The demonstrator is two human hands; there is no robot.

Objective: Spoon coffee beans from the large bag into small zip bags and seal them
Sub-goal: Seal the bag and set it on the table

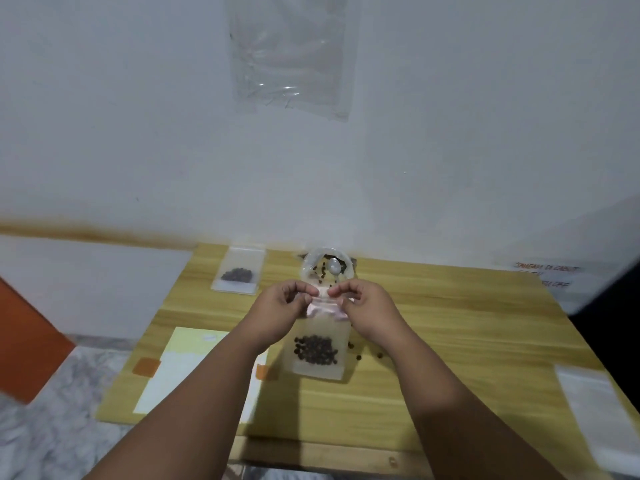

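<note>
A small clear zip bag (317, 355) with a heap of dark coffee beans in its lower half hangs upright over the wooden table (433, 341). My left hand (280, 306) and my right hand (363, 306) both pinch its top strip, fingertips almost meeting. Behind them stands the large bag (325, 268), open, with beans and a white spoon (334, 265) inside. A second small zip bag (238, 273) holding beans lies flat at the back left.
A few loose beans (360, 356) lie on the table right of the held bag. A white and yellow sheet (187, 368) with orange tape covers the front left. Empty clear bags (595, 403) lie at the right edge. The wall is close behind.
</note>
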